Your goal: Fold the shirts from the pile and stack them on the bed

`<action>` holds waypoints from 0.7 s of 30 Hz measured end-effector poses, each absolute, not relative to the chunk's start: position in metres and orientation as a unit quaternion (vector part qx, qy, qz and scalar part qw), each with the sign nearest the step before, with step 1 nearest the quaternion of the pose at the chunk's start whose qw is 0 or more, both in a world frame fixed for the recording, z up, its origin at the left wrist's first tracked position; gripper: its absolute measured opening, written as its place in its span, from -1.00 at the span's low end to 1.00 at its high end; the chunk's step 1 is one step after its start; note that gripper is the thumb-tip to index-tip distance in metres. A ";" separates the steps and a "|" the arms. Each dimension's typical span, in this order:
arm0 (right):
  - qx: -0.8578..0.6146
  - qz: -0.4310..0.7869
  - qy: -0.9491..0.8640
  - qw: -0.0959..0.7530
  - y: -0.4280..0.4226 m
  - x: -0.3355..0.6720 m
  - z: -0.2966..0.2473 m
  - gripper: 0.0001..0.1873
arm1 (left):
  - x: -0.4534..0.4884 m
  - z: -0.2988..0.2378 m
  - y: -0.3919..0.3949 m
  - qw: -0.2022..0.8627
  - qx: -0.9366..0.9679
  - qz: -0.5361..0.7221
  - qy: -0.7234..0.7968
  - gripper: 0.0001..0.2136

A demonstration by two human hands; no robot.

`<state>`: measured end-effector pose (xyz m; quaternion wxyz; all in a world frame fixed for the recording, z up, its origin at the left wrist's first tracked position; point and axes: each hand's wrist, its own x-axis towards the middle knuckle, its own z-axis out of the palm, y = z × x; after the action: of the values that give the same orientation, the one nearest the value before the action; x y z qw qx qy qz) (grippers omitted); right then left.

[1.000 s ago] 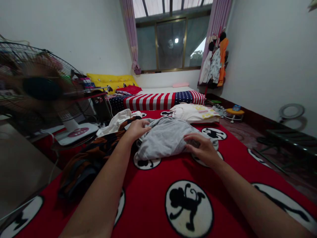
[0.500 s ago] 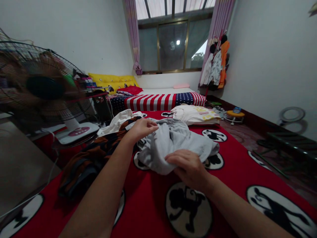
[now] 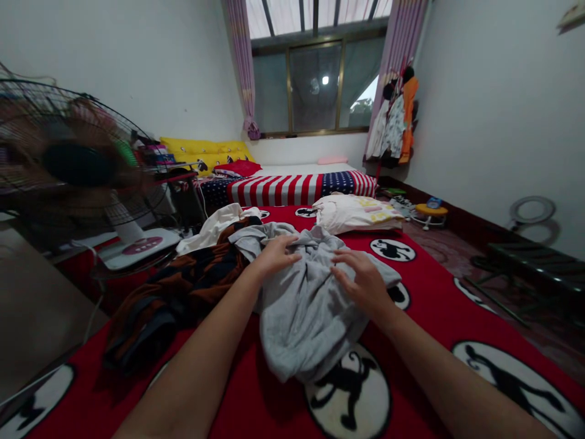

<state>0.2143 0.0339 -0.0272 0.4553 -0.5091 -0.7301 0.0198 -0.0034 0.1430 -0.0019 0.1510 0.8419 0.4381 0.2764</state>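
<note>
A crumpled light grey garment [image 3: 301, 323], apparently a shirt, lies on the red bedspread [image 3: 256, 402] with black monkey figures in pale ovals. My left hand [image 3: 278, 255] rests on its upper left part, thumb and fingers apart. On the right side of the same cloth lies my right hand [image 3: 362, 279], its fingers spread and slightly bent. Neither hand shows a fold pinched in it. Left of the grey garment is a heap of brown and dark striped clothing [image 3: 183, 286], with a white cloth [image 3: 214, 227] behind it.
White clothing [image 3: 351, 213] with yellow print lies flat beyond the grey garment. A running fan [image 3: 77, 164] stands at the left. Farther back is another bed with a striped, starred cover [image 3: 283, 190]. A yellow stool [image 3: 430, 210] and a dark bench [image 3: 534, 268] are at the right.
The grey garment's near part has been unfolded toward me and now spreads lower. My right hand has moved up and away from its near edge; both hands have loosened from the cloth.
</note>
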 end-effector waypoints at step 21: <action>-0.337 0.453 -0.611 0.555 0.015 0.183 -0.008 -0.67 | 0.012 0.041 0.099 0.515 0.734 0.280 0.342 -0.30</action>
<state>0.1831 0.0147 -0.0079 0.5548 -0.3371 -0.6111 0.4530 0.0121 0.0993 0.0414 0.5150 0.7344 0.3419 0.2801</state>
